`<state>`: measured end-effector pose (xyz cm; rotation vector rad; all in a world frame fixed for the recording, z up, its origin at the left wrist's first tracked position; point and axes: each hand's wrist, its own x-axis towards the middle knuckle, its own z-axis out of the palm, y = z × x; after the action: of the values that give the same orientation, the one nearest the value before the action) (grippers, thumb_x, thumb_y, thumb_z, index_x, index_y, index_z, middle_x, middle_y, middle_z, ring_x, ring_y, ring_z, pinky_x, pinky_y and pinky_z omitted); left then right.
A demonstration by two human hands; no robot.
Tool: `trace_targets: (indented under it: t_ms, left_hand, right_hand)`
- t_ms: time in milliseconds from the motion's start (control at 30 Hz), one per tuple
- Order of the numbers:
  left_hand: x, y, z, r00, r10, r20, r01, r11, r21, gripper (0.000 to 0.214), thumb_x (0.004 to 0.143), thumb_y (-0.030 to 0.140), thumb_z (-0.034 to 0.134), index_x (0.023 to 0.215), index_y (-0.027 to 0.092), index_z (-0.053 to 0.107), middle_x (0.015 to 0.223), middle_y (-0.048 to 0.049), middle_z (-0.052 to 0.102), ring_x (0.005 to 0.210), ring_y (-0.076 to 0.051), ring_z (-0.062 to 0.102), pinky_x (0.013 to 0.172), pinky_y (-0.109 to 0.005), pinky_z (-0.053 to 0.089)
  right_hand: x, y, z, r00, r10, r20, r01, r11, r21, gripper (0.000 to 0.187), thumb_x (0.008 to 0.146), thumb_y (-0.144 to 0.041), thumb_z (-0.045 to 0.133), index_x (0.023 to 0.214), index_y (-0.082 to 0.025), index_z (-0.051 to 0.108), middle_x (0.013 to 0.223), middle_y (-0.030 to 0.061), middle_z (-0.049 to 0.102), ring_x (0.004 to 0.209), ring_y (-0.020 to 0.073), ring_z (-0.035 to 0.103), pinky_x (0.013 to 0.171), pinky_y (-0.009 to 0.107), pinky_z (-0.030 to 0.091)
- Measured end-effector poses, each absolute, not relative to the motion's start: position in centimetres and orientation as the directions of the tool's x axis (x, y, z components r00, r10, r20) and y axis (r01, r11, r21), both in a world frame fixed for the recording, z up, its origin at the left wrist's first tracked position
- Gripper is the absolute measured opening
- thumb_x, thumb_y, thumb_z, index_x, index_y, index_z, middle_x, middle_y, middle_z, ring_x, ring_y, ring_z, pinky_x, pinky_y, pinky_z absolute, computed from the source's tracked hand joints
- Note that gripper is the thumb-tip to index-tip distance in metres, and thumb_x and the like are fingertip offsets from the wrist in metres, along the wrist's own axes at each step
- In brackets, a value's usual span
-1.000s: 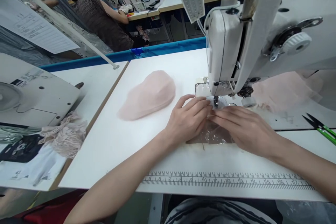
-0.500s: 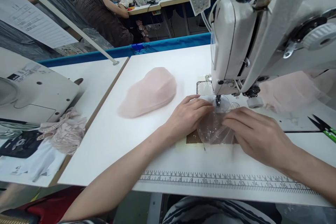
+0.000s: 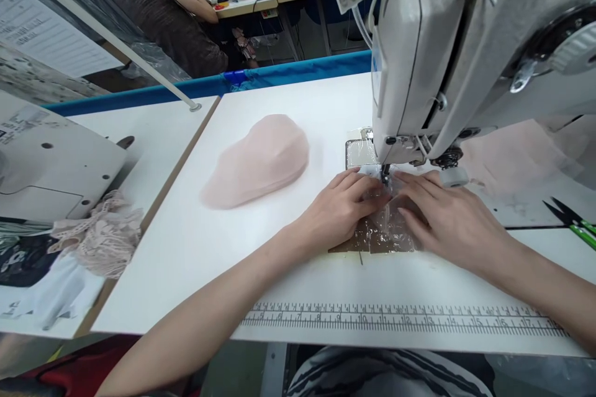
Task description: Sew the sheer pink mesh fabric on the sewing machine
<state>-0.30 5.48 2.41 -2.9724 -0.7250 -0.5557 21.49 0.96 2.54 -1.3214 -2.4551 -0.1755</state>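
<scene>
A small piece of sheer pale fabric (image 3: 388,214) lies under the presser foot (image 3: 385,175) of a white sewing machine (image 3: 405,68). To the left of the needle, my left hand (image 3: 342,208) is closed on the fabric's edge, thumb and forefinger close together. On the other side, my right hand (image 3: 449,217) rests on the fabric with its fingers stretched towards the foot and the thumb apart. Both sets of fingertips are very close to the needle. Parts of the fabric are hidden under the hands.
A stack of pale pink cut pieces (image 3: 261,161) lies left on the white table; more pink fabric (image 3: 516,152) lies behind the machine's needle end. Green-handled snips (image 3: 575,220) are at the right. A printed ruler (image 3: 372,319) runs along the front edge. A person (image 3: 162,18) sits beyond.
My right hand has moved up and closer to the needle, its fingers now flatter. My left thumb has come in towards the foot. The fabric has shifted and bunched between the hands.
</scene>
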Motion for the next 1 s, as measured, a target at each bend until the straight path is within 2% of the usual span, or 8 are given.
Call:
trace_targets:
  t_ms: [100, 300, 533, 700, 1000]
  left_hand:
    - [-0.3, 5.1, 2.2, 0.826, 0.437, 0.357, 0.467, -0.884, 0.001, 0.035, 0.093, 0.008, 0.043, 0.12, 0.018, 0.063, 0.119, -0.0088, 0.062, 0.114, -0.02, 0.057, 0.11, -0.044, 0.039]
    - [-0.5, 4.4, 2.3, 0.849, 0.45, 0.275, 0.488, -0.869, -0.084, 0.042, 0.091, 0.009, 0.043, 0.131, 0.016, 0.054, 0.134, -0.0121, 0.055, 0.13, -0.023, 0.047, 0.112, -0.046, 0.036]
    - [0.0, 3.6, 3.1, 0.848, 0.484, 0.218, 0.522, -0.834, -0.181, 0.042, 0.092, 0.011, 0.044, 0.133, 0.014, 0.052, 0.132, -0.0149, 0.056, 0.128, -0.025, 0.05, 0.114, -0.05, 0.031]
    - [0.2, 3.5, 3.0, 0.848, 0.479, 0.226, 0.521, -0.831, -0.192, 0.041, 0.092, 0.012, 0.046, 0.133, 0.014, 0.053, 0.131, -0.0144, 0.057, 0.126, -0.025, 0.051, 0.115, -0.052, 0.029]
    - [0.2, 3.4, 2.8, 0.84, 0.476, 0.26, 0.529, -0.825, -0.197, 0.04, 0.091, 0.01, 0.045, 0.13, 0.015, 0.055, 0.127, -0.0134, 0.06, 0.123, -0.024, 0.054, 0.114, -0.054, 0.028]
  right_hand:
    - [21.4, 1.2, 2.4, -0.495, 0.792, 0.357, 0.847, 0.531, -0.005, 0.042, 0.089, -0.021, 0.044, 0.127, -0.005, 0.055, 0.111, 0.015, 0.068, 0.089, 0.029, 0.062, 0.069, 0.041, 0.05]
    - [21.7, 1.7, 2.1, -0.516, 0.769, 0.378, 0.844, 0.533, 0.068, 0.042, 0.086, -0.022, 0.045, 0.122, -0.006, 0.061, 0.115, 0.0126, 0.068, 0.099, 0.0312, 0.058, 0.078, 0.041, 0.048]
    - [21.8, 1.9, 2.3, -0.529, 0.786, 0.322, 0.833, 0.552, 0.02, 0.045, 0.089, -0.021, 0.042, 0.13, -0.008, 0.055, 0.112, 0.0138, 0.068, 0.105, 0.0317, 0.056, 0.077, 0.041, 0.047]
    - [21.9, 1.9, 2.4, -0.526, 0.796, 0.299, 0.837, 0.547, 0.015, 0.047, 0.089, -0.021, 0.041, 0.133, -0.009, 0.052, 0.108, 0.013, 0.07, 0.106, 0.031, 0.056, 0.076, 0.04, 0.047]
    - [21.9, 2.0, 2.2, -0.535, 0.781, 0.323, 0.833, 0.551, 0.047, 0.043, 0.091, -0.021, 0.04, 0.128, -0.006, 0.056, 0.115, 0.0133, 0.067, 0.105, 0.0289, 0.058, 0.077, 0.038, 0.048]
